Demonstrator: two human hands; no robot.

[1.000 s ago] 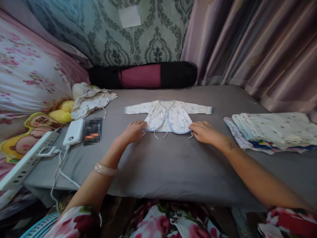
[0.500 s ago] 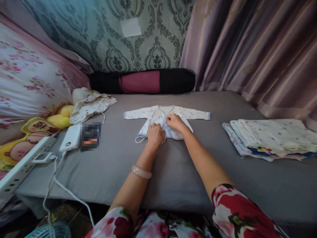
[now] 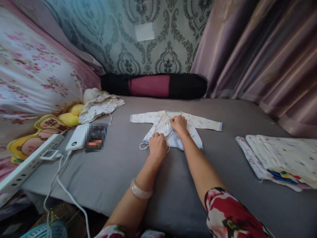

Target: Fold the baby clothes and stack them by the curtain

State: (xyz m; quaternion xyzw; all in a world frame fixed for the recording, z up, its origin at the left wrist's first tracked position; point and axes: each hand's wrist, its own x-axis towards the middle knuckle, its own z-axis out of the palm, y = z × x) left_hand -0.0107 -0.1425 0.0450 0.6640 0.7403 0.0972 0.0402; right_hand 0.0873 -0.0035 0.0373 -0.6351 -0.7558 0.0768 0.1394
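Lying beneath the curled left hand [image 3: 158,146], its hold unclear, the jacket [image 3: 191,132] is pinched from above by the right hand [image 3: 179,124].

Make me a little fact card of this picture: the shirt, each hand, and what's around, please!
Little shirt: white, blue edging, sleeves spread, on a gray sheet
Left hand: on the shirt's front, near the bottom edge
Right hand: higher on the shirt's front
Grip: too hidden to tell
Left wrist: pale bracelet
Far right: stack of folded cloths
Far left: white power strip
Back: black and maroon roll
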